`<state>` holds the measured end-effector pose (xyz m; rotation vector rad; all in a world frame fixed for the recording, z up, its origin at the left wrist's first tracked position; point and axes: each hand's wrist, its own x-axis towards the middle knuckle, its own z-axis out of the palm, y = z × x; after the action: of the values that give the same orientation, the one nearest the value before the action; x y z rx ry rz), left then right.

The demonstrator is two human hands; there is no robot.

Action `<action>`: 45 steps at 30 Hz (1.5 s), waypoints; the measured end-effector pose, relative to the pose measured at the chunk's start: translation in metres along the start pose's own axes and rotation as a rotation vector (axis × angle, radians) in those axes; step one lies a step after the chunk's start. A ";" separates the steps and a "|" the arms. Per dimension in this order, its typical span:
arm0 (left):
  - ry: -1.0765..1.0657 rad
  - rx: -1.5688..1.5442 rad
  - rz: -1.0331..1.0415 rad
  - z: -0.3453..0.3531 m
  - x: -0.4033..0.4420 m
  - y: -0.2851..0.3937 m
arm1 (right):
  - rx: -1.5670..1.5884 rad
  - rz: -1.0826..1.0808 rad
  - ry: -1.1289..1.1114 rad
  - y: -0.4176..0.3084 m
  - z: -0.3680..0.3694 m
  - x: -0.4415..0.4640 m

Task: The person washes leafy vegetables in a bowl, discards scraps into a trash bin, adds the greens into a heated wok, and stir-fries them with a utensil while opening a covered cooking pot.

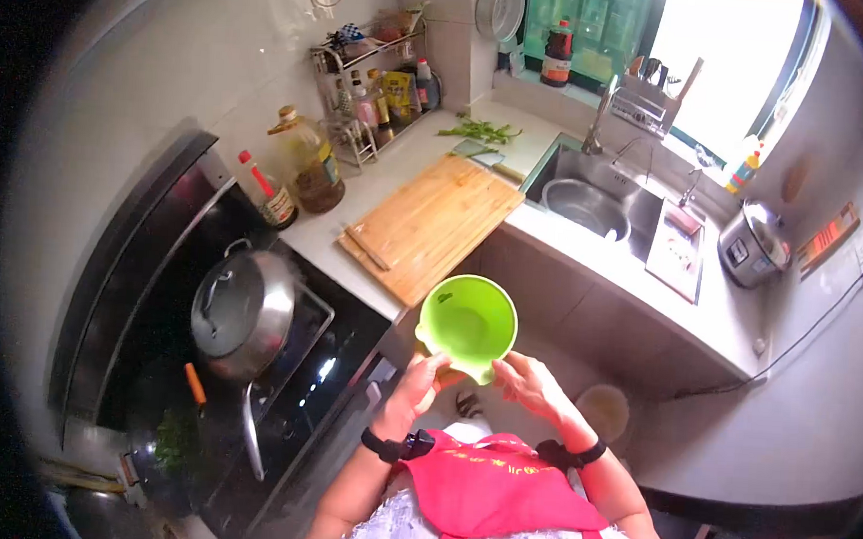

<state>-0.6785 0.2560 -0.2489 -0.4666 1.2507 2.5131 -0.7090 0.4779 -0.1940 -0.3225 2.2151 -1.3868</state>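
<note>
A bright green plastic bowl (468,320) is held in front of my red apron, its open top facing up. Nothing shows inside it. My left hand (420,381) grips the rim on the near left side, thumb on top. At the near right side, my right hand (531,380) is closed on the rim too, with its fingers partly hidden below. Just beyond the bowl, a wooden cutting board (444,221) lies on the counter.
On the stove at left stands a lidded pan (244,308) with its handle pointing toward me. Green leafy stalks (482,131) lie behind the board. The sink holds a metal basin (586,207). An oil jug (308,165) and a rice cooker (753,245) stand on the counter.
</note>
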 end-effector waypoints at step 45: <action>0.934 0.141 0.058 0.088 0.219 0.160 | -0.897 -0.715 0.084 0.026 -0.199 0.702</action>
<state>-0.9538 0.2596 -0.1752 -1.7036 1.7108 2.2461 -1.4067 0.3271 -0.3491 -1.4910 2.8103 -0.5567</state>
